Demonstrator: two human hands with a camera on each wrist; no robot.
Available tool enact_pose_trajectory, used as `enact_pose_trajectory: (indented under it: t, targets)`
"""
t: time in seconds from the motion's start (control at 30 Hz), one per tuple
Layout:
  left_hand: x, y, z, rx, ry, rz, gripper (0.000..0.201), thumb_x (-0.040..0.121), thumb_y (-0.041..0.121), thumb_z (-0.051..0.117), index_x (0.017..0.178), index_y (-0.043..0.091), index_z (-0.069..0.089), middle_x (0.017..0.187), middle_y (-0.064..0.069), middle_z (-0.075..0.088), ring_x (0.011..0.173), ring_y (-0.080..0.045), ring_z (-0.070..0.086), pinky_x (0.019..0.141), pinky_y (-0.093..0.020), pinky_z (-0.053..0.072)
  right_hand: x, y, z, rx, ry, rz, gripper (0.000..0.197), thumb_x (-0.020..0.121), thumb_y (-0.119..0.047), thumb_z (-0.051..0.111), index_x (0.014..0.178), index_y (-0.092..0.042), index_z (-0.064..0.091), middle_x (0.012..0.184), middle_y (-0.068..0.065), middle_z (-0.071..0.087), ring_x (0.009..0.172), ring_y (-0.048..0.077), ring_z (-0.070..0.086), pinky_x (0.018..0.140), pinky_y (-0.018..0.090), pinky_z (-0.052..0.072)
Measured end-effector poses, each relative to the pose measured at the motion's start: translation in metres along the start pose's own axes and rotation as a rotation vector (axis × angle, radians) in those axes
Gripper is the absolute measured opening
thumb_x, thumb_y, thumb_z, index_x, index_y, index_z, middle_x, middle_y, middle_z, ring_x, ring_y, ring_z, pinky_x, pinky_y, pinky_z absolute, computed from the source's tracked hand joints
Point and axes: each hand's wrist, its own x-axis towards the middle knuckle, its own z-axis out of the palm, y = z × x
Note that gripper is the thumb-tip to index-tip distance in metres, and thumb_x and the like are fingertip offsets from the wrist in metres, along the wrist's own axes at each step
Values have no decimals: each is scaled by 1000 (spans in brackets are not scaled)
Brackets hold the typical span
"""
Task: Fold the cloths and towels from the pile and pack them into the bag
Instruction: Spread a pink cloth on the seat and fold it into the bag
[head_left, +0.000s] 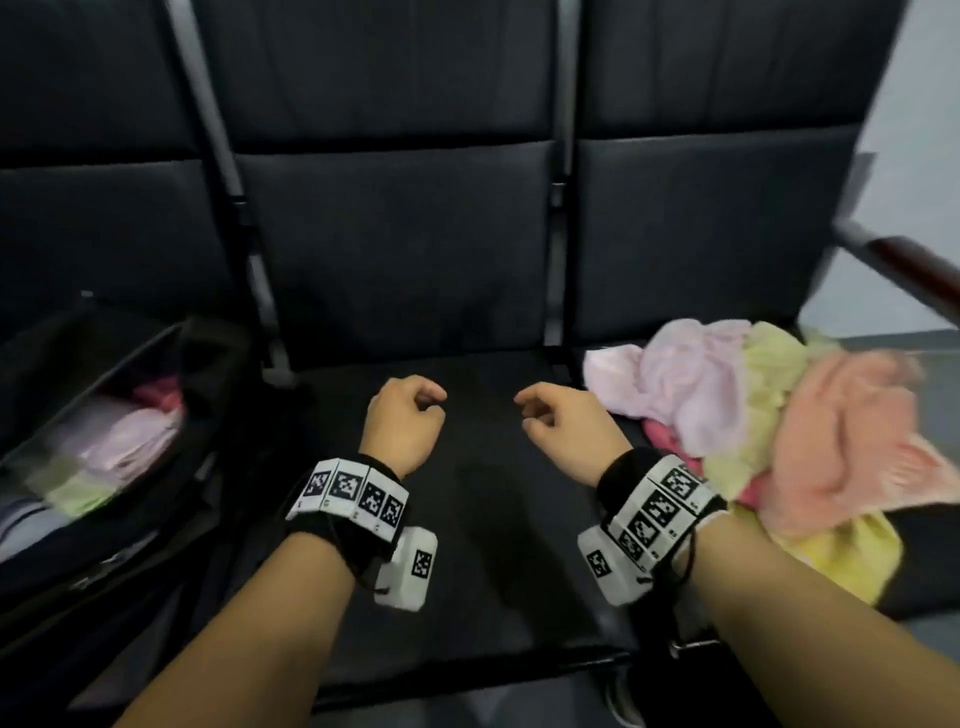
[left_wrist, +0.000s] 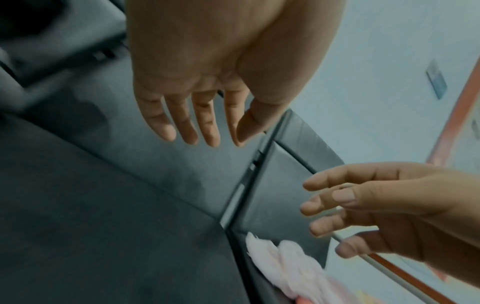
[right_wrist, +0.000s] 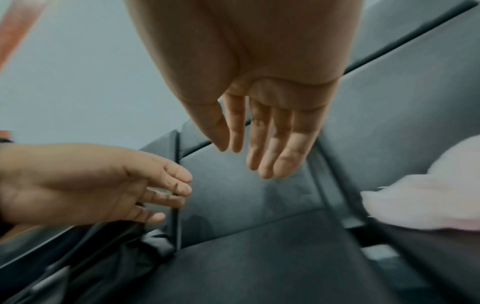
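Forearms fill the bottom of the head view, each with a tagged wrist band, and both reach out over the middle seat (head_left: 467, 467) of a row of dark seats. Neither hand holds anything. Left hand (head_left: 402, 423) hangs with its fingers loosely bent and apart; its own wrist camera shows the fingers (left_wrist: 182, 123) nearly straight and bare. Right hand (head_left: 563, 428) is likewise slack, fingers a little spread, nothing between them.

What matters for the coming move is which side the pile (head_left: 769, 421) lies on. It sits on the seat to the right, just beside the right hand and touching neither hand; the lilac cloth (head_left: 675, 384) on its near-left edge is the closest piece, with yellow and peach towels heaped behind and to the right. The heap is crumpled, so no long axis can be read from it. Right hand is plainly the nearer one; the left is well apart from the pile, across the bare middle seat.

Bag (head_left: 104, 415) stands open on the left seat, near the left hand, with folded cloths already inside. I judge the next step to be a rightward reach for the lilac cloth.
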Motion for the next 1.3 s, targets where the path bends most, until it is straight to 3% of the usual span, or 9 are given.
enact_pose_trajectory:
  t: [0.1,0.3,0.47,0.63,0.73,0.83,0.93,1.13,1.3]
  targets:
    - [7,36,76,20,-138,63,21,88,9,63,99,24,71,109,0,62,99,-13,59,87,-23,42,-18,69,-41,11,78,128,31,86,-11,61,116,-17,67,99,-3,68,86,14,63,91,32,51]
    - [19,80,181,33,-296,108,24,85,5,63,98,23,72,105,0,62,100,-15,61,93,-27,47,-26,182,-85,-245,109,300,38,89,-24,61,127,-21,62,127,6,56,114,29,51,98,34,42]
    - [28,79,214,19,-326,102,26,84,5,64,94,28,71,106,3,64,100,-12,61,91,-21,44,-16,226,-78,-421,-1,344,43,81,-37,66,123,-25,60,121,5,53,111,29,49,97,37,41]
    - [25,73,215,30,-335,77,25,85,6,64,96,28,71,107,5,63,102,-11,61,90,-20,43,-4,235,-80,-391,86,339,21,91,-22,55,107,-17,68,107,8,60,104,31,56,83,37,49]
    - [20,77,204,25,-321,94,25,86,6,64,97,27,71,107,4,64,102,-12,61,92,-22,46,-3,220,-99,-147,207,305,12,92,-19,59,98,-15,68,95,4,66,94,28,62,75,33,46]
    - [10,93,188,-26,-295,140,24,87,5,64,102,24,71,110,2,65,105,-12,61,91,-18,45,-5,178,-128,139,408,163,10,91,-20,61,83,-24,64,80,-7,65,81,15,62,72,30,46]
    - [-3,115,160,-136,-236,205,28,88,4,66,112,18,70,113,-1,67,108,-13,62,98,-25,48,-15,117,-155,282,470,-65,21,93,-17,58,78,-32,60,75,-11,63,71,-1,56,66,12,43]
    - [-48,132,88,-302,-147,298,43,87,13,71,126,28,59,114,12,63,106,0,60,88,-14,46,-55,19,-155,356,416,-247,13,92,-10,58,84,-17,65,79,-4,66,74,0,58,70,13,45]
    - [-89,113,36,-348,-153,365,33,91,15,68,121,26,62,116,7,64,108,-7,62,95,-33,54,-76,-42,-120,325,240,-310,15,93,-12,59,85,-23,65,79,-8,67,78,5,63,72,21,48]
